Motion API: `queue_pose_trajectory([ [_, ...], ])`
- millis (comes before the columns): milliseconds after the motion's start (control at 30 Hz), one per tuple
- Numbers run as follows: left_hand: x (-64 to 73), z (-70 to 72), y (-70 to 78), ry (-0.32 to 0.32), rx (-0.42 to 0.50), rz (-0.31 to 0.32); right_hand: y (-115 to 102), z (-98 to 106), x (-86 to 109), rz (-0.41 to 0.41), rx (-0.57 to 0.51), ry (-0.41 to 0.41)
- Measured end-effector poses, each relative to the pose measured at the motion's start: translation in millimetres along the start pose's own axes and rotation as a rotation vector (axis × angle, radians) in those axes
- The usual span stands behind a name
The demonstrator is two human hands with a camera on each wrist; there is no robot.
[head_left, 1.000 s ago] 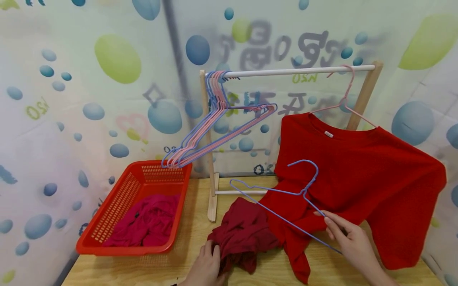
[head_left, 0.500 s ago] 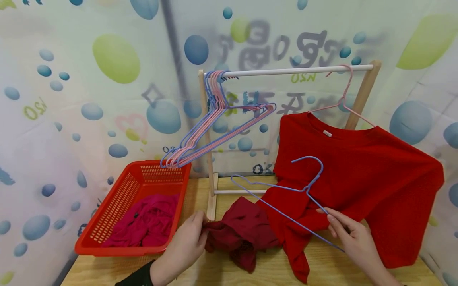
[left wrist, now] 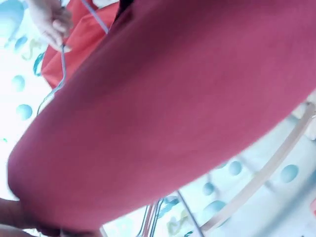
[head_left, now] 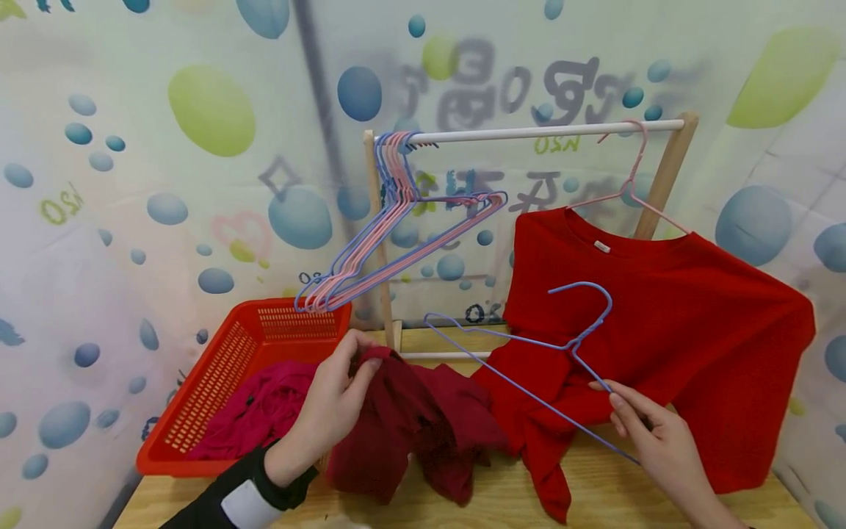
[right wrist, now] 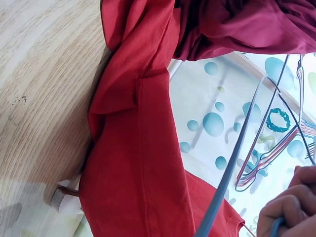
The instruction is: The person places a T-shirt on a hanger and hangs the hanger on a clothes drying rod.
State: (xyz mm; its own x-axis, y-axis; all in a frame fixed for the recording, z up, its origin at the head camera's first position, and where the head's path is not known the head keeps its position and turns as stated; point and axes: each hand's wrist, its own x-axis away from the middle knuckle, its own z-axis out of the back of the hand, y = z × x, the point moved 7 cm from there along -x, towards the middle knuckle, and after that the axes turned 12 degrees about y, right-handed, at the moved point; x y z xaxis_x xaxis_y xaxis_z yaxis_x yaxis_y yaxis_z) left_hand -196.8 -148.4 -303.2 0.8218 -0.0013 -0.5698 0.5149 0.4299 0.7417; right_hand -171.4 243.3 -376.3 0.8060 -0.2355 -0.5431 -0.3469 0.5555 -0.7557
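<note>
My left hand [head_left: 337,389] pinches the edge of a dark red garment [head_left: 429,411] and holds that part raised, while the rest drapes down to the table. In the left wrist view the dark red cloth [left wrist: 158,118] fills most of the picture. My right hand [head_left: 651,426] grips a blue wire hanger [head_left: 529,338] by its right shoulder, hook up and tilted. The hanger overlaps a bright red shirt [head_left: 634,316], which hangs from a pink hanger [head_left: 628,192] on the rack. In the right wrist view, curled fingers [right wrist: 294,202] show at the lower right.
A white-barred rack [head_left: 529,133] with wooden posts stands on the wooden table [head_left: 297,507]. Several blue and pink hangers [head_left: 370,242] hang at its left end. At the left, a red plastic basket [head_left: 198,411] holds magenta cloth [head_left: 264,404]. A patterned curtain [head_left: 106,279] forms the backdrop.
My left hand has taken hold of the dark red garment's edge and lifted it up and left, spreading the cloth. The blue hanger has shifted slightly right in my right hand.
</note>
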Motion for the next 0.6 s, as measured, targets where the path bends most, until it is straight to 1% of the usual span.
queue_pose_trajectory([
  [67, -3.8, 2.4, 2.6, 0.020, 0.051, -0.009, 0, 0, 0.5, 0.005, -0.003, 0.004],
  [133, -6.0, 3.6, 0.7, 0.035, 0.068, 0.015, 0, 1, 1.5, 0.004, -0.012, 0.005],
  [200, -6.4, 3.1, -5.1, 0.039, 0.056, 0.058, 0, 1, 2.5, 0.004, -0.019, 0.005],
  [367, -2.6, -0.2, -26.4, 0.036, -0.005, 0.185, -1, 4, 5.8, 0.013, -0.022, 0.001],
  [500, 0.1, 0.1, -36.9, 0.059, -0.018, 0.219, -3, 7, 7.5, 0.033, -0.033, 0.014],
  [600, -0.6, 2.4, -39.9, 0.097, -0.015, 0.212, -4, 9, 9.0, 0.044, -0.052, 0.014],
])
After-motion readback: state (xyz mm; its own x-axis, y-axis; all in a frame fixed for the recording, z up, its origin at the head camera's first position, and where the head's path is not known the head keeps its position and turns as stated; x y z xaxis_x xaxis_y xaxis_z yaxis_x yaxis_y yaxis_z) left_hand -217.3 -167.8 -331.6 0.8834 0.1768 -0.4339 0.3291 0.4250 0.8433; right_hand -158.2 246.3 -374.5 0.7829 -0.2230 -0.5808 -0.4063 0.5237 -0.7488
